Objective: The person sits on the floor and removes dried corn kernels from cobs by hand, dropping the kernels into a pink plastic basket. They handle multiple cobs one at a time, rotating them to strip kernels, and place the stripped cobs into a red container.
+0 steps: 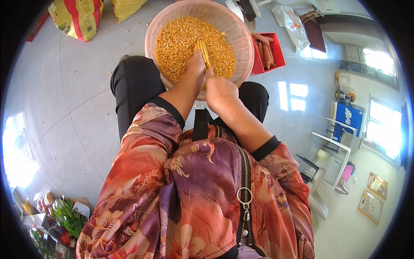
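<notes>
A partly stripped corn cob [203, 53], with yellow kernels along it, is held over a pink plastic basket [241, 48]. My left hand [195, 63] is wrapped around the cob from the left side. My right hand [221, 92] is closed at the cob's lower end, its thumb pressed against it; most of its fingers are hidden under the palm. Loose corn kernels [181, 42] lie in a broad heap in the basket. The basket stands between my knees.
To the basket's right, a red box [278, 61] holds several bare reddish corn cobs [266, 53]. Yellow bags [76, 16] stand on the tiled floor at upper left. Stray kernels dot the floor. A clear plastic bag [292, 27] lies at upper right.
</notes>
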Demonstrator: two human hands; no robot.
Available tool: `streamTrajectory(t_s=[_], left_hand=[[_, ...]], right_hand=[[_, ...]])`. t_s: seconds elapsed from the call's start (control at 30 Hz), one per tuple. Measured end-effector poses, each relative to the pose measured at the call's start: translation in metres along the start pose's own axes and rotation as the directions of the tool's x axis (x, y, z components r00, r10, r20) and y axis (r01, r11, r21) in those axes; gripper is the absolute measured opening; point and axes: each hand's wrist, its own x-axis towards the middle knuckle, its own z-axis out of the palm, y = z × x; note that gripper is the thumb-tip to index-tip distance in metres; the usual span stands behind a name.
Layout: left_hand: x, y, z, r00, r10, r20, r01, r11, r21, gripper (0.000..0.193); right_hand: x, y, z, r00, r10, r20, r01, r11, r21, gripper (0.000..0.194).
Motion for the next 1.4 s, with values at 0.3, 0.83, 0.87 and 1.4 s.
streamTrajectory(t_s=[0.3,0.83,0.87,1.4], left_hand=[[-0.026,0.005,0.011,0.983,0.158,-0.094,-0.149,0.984,0.096,0.051],[-0.006,-0.006,0.002,0.997,0.055,0.046,-0.050,0.992,-0.112,0.046],[0.004,-0.007,0.001,0.998,0.028,0.057,-0.019,0.988,-0.153,0.046],[-0.007,-0.009,0.002,0.991,0.134,0.010,-0.133,0.968,0.213,0.059]], right_hand=[[0.034,0.016,0.008,0.979,0.178,0.097,-0.196,0.710,0.676,0.031],[0.037,0.017,-0.012,0.942,0.241,0.232,-0.328,0.522,0.787,0.039],[0.039,0.020,-0.006,0.963,0.231,0.142,-0.259,0.633,0.730,0.037],[0.044,0.002,-0.006,1.000,-0.018,0.000,0.018,0.988,-0.156,0.029]])
